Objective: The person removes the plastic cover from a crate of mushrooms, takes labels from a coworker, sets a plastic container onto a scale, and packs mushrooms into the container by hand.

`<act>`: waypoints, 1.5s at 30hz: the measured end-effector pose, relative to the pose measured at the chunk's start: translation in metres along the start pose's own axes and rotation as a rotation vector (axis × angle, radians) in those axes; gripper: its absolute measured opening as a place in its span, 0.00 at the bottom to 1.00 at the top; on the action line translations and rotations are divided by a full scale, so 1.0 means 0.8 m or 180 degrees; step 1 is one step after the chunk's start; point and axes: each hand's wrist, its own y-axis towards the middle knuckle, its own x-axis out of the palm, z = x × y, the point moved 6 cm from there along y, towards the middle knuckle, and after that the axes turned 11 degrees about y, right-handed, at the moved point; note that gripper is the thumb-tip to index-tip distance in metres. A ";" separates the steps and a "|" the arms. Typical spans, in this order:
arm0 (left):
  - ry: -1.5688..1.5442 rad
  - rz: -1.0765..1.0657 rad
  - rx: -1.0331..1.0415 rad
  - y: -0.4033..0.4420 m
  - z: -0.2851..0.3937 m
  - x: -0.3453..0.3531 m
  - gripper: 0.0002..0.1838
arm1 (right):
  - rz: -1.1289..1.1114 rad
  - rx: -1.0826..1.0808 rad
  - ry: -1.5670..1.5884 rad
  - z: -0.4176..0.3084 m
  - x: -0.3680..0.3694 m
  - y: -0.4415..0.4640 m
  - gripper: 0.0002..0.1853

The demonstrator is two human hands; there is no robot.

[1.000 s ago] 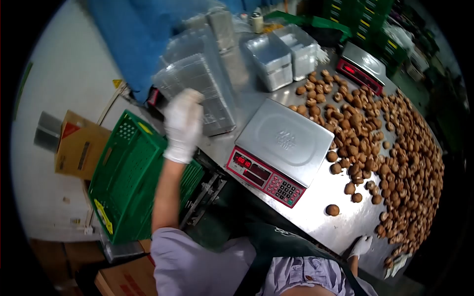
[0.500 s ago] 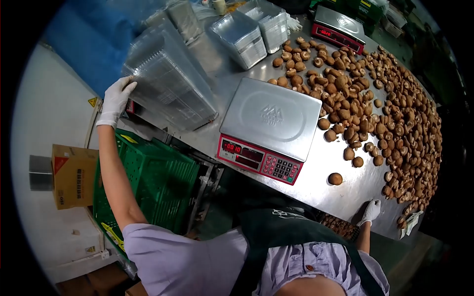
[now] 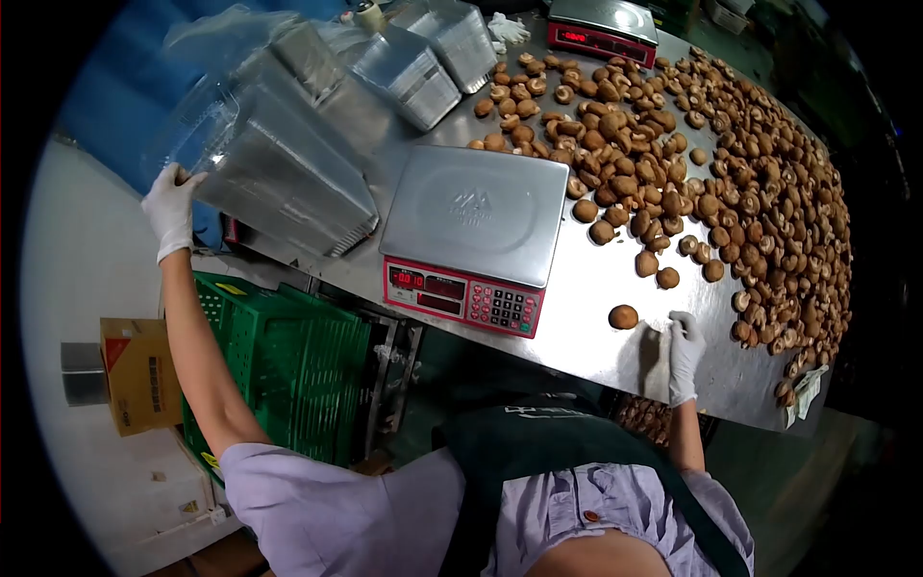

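Note:
My left hand [image 3: 171, 210], in a white glove, pinches the edge of a clear plastic tray [image 3: 197, 120] at the top of a tall, leaning stack of clear plastic trays [image 3: 298, 183]. The pinched tray stands partly apart from the stack. My right hand [image 3: 684, 361], also gloved, is over the metal table at right, fingers stretched forward with nothing visible in them. Just to its left lies a single brown mushroom [image 3: 623, 316]. Between my hands stands a red and silver weighing scale [image 3: 471, 216], its platform bare and its display lit.
Loose mushrooms [image 3: 769, 192] spread over the right side of the metal table [image 3: 586, 361]. A second scale [image 3: 604, 29] and more stacked trays [image 3: 409, 77] stand at the back. Green crates [image 3: 288, 356] and a cardboard box [image 3: 139, 375] are below at left.
My left hand has drawn a tray away from the stack, outward to the left. My right hand has moved from the table's front edge farther in, its fingers straightening. The view has shifted slightly.

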 end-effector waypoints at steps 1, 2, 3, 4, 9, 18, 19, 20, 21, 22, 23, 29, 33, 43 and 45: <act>-0.0187 0.0530 0.0264 -0.003 0.008 -0.017 0.17 | -0.0261 0.0158 0.0065 -0.015 0.023 -0.005 0.07; -0.0143 0.0725 0.0466 -0.009 0.034 -0.038 0.12 | -0.0451 0.0573 0.0114 -0.034 0.047 -0.013 0.07; -0.0174 0.0724 0.0500 -0.018 0.061 -0.047 0.12 | -0.0636 0.0987 0.0168 -0.048 0.072 -0.024 0.07; -0.0879 0.0904 0.0602 -0.032 0.089 -0.059 0.10 | -0.0922 0.0814 0.0429 -0.048 0.098 -0.032 0.08; -0.1859 0.1246 0.1441 -0.132 0.239 -0.058 0.09 | -0.1951 0.1336 0.1062 -0.053 0.211 -0.073 0.26; -0.3041 0.0512 0.1276 -0.188 0.298 0.014 0.11 | -0.1783 0.1886 0.1250 -0.009 0.277 -0.094 0.15; -0.3029 0.0520 0.1254 -0.187 0.296 0.017 0.11 | -0.1613 0.1812 0.1481 -0.007 0.277 -0.094 0.12; -0.3068 0.0534 0.1299 -0.186 0.294 0.019 0.11 | -0.1619 0.1789 0.1495 -0.005 0.276 -0.095 0.12; -0.3108 0.0544 0.1356 -0.186 0.293 0.020 0.11 | -0.1636 0.1786 0.1498 -0.004 0.278 -0.096 0.12; -0.3160 0.0565 0.1350 -0.186 0.293 0.022 0.11 | -0.1604 0.1730 0.1561 -0.004 0.279 -0.097 0.13; -0.3154 0.0556 0.1360 -0.187 0.293 0.024 0.11 | -0.1563 0.1677 0.1625 -0.002 0.277 -0.099 0.13; -0.3111 -0.0171 0.1681 -0.211 0.317 0.050 0.11 | -0.1531 0.1571 0.1484 0.010 0.274 -0.099 0.12; -0.2650 -0.1080 0.2089 -0.234 0.328 0.062 0.16 | -0.1463 0.1620 0.1475 -0.002 0.274 -0.102 0.12; -0.3285 -0.0692 0.1766 -0.205 0.282 0.039 0.20 | -0.1539 0.1809 0.1560 -0.026 0.272 -0.103 0.15; -0.3258 -0.0676 0.1681 -0.198 0.271 0.043 0.19 | -0.1556 0.1817 0.1595 -0.034 0.272 -0.103 0.15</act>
